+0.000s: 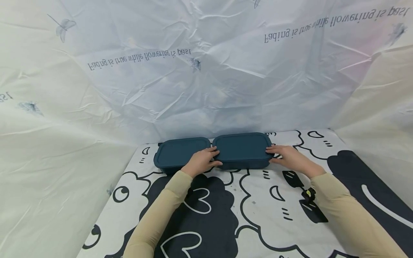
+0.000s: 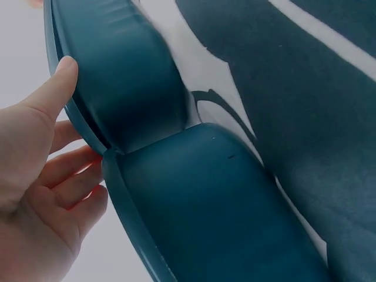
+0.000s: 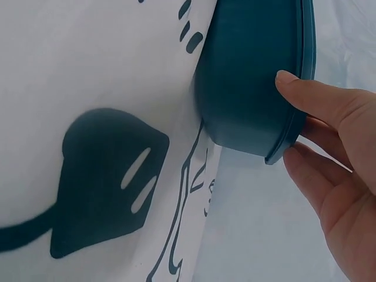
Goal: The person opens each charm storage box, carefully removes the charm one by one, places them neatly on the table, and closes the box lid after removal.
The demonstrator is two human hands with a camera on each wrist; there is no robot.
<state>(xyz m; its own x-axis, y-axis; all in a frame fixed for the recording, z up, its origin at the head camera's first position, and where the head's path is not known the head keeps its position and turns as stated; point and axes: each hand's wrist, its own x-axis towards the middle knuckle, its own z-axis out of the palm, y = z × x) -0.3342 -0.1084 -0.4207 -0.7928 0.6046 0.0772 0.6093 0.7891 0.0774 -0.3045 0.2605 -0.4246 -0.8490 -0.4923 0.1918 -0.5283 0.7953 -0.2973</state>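
Box one (image 1: 180,152) of two, dark teal and lidded, is set leftmost on one black-and-white patterned cloth (image 1: 264,229). Next, one left hand (image 1: 201,160) is seen, box two's left end pinched between its thumb and fingers. Box two (image 1: 242,147), matching, is placed just beside box one; its right end is pinched by one right hand (image 1: 292,158), thumb below fingers.

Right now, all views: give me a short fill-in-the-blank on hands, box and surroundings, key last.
1. In the head view, the box held by the left hand and right hand lies to the ____ of the other box.
2. The cloth is patterned in dark tones and ____.
3. The sheet reads "Fading is true while ____ is past".
Missing: right; white; flowering.
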